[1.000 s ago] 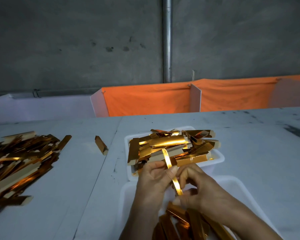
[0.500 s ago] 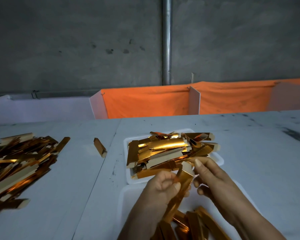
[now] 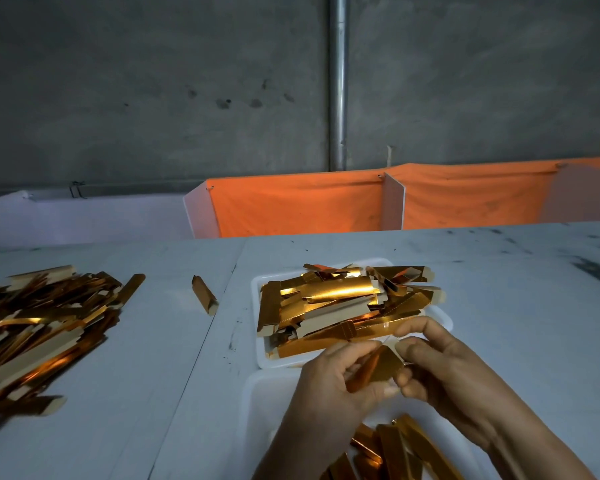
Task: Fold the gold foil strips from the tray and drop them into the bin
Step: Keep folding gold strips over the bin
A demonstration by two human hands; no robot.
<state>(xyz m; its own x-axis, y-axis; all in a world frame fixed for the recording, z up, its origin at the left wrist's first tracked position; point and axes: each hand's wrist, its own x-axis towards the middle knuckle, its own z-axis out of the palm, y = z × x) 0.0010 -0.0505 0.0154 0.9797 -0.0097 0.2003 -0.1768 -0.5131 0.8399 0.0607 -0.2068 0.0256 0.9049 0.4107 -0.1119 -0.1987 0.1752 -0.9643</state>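
Since half a second ago, both hands have closed in on one short gold foil strip (image 3: 378,367), which now sits lower and more folded between them instead of standing up from the left fist. Left hand (image 3: 329,382) curls its fingers round the strip's near end, thumb pressed along it. Right hand (image 3: 440,368) pinches the far end with thumb and bent fingers, the two hands almost touching. They hover over the gap between two containers on the pale grey counter (image 3: 516,306).

Just beyond the hands stands a shallow white plastic tray (image 3: 258,355) heaped with flat gold foil strips (image 3: 336,299), several overhanging its rim. Nearer the body sits a white bin (image 3: 257,393), with folded gold pieces (image 3: 392,448) lying inside it at the bottom edge of the view, partly hidden by the forearms.

To the left, well apart from the tray, a loose pile of gold strips (image 3: 45,330) spreads over the counter. Between that pile and the tray lies a single folded gold piece (image 3: 205,299). Behind the counter hangs an orange cloth (image 3: 298,206) between white divider panels (image 3: 394,202), with a grey concrete wall (image 3: 153,81) and a vertical metal pipe (image 3: 337,81) above.
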